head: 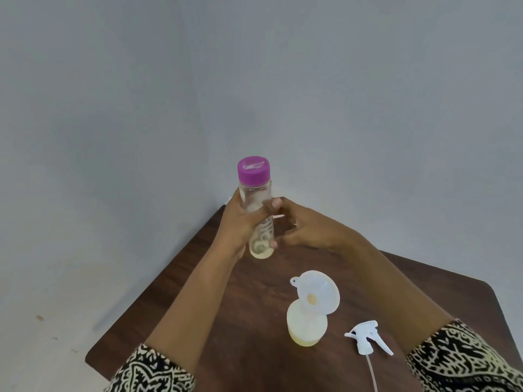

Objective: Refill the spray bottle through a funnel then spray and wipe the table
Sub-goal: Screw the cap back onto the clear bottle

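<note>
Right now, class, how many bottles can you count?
2. One purple-capped bottle, gripped by the left hand near the table's far corner; one spray bottle standing nearer, funnel in its neck. None seems hidden.

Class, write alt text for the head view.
The left hand grips a purple-capped bottle upright, right hand beside it. On the table stands the spray bottle with a funnel in it, trigger head lying alongside.

Dark matt wood table [353, 267], translucent plastic funnel [317, 291], clear glossy bottle [256, 193].
</note>
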Action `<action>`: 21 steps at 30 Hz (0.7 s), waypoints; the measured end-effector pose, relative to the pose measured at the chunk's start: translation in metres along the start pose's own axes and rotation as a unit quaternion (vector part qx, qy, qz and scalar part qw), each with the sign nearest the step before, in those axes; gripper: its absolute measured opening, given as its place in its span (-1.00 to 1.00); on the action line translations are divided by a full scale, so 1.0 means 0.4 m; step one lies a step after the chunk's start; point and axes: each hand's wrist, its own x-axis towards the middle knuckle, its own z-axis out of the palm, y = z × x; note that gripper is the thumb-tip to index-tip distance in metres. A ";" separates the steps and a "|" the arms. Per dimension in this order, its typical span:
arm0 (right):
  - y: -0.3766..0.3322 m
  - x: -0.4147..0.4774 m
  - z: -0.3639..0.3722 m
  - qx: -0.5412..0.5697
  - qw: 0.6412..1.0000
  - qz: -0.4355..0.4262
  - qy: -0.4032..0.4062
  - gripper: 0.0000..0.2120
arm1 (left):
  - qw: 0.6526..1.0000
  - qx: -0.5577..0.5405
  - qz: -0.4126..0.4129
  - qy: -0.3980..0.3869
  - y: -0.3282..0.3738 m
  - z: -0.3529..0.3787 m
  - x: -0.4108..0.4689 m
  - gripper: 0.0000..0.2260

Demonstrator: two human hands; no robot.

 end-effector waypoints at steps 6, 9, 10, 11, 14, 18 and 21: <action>0.055 0.044 -0.006 -0.080 0.990 -0.010 0.115 -0.57 | 0.999 -0.019 -0.009 -0.029 -0.047 0.040 0.035 -0.46; 0.094 0.058 -0.012 -0.072 0.992 0.003 0.101 -0.56 | 0.999 -0.013 -0.018 -0.042 -0.091 0.053 0.061 -0.45; 0.106 0.063 -0.012 -0.064 0.993 0.008 0.097 -0.59 | 0.999 -0.005 -0.025 -0.046 -0.107 0.056 0.070 -0.41; 0.117 0.070 -0.013 -0.059 0.994 0.013 0.095 -0.60 | 0.998 0.003 -0.034 -0.051 -0.125 0.060 0.082 -0.36; 0.163 0.095 -0.024 -0.065 0.993 0.037 0.095 -0.62 | 0.996 0.024 -0.061 -0.065 -0.189 0.063 0.121 -0.24; 0.272 0.147 -0.057 -0.040 0.986 0.073 0.147 -0.54 | 0.976 0.155 -0.150 -0.042 -0.328 0.009 0.126 -0.06; 0.372 0.194 -0.066 -0.035 0.970 0.131 0.200 -0.53 | 0.886 0.376 -0.263 -0.063 -0.486 -0.056 0.094 -0.28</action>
